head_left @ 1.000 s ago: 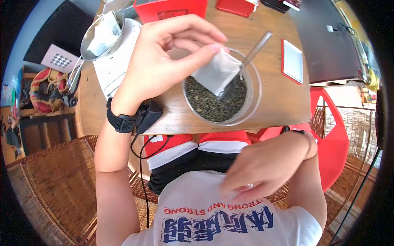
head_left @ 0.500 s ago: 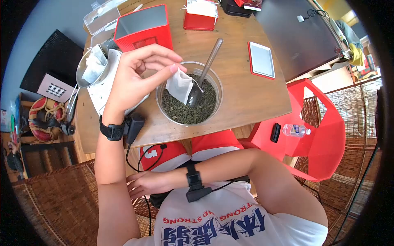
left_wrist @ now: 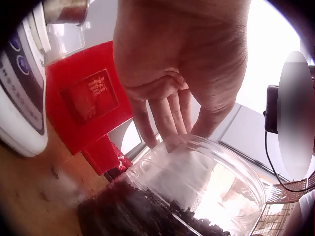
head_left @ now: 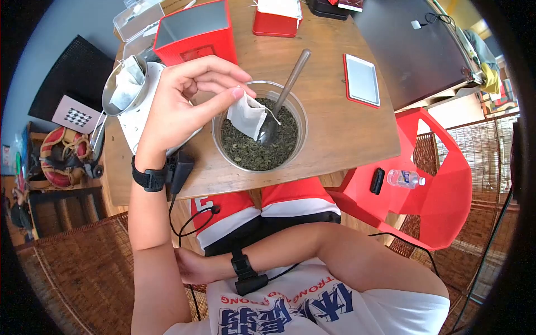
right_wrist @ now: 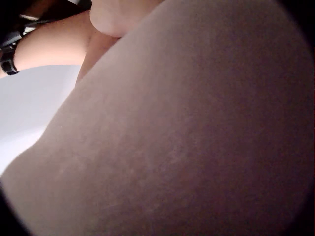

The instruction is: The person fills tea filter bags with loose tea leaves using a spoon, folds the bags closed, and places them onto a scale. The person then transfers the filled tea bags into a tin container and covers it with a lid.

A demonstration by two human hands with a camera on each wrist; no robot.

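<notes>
Over tub (head_left: pixel 305 135) of dark leaves (head_left: pixel 240 149), left hand (head_left: pixel 187 106) pinches white bag (head_left: pixel 246 118) at upper end; bag slants down from fingertips, beside spoon (head_left: pixel 293 74). Right hand (head_left: pixel 195 267) farther, fingers hidden, grip cannot be told.

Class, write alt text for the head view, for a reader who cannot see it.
A person's left hand pinches a small white pouch over dried green leaves in a round clear plastic tub, where a long translucent spoon leans.
</notes>
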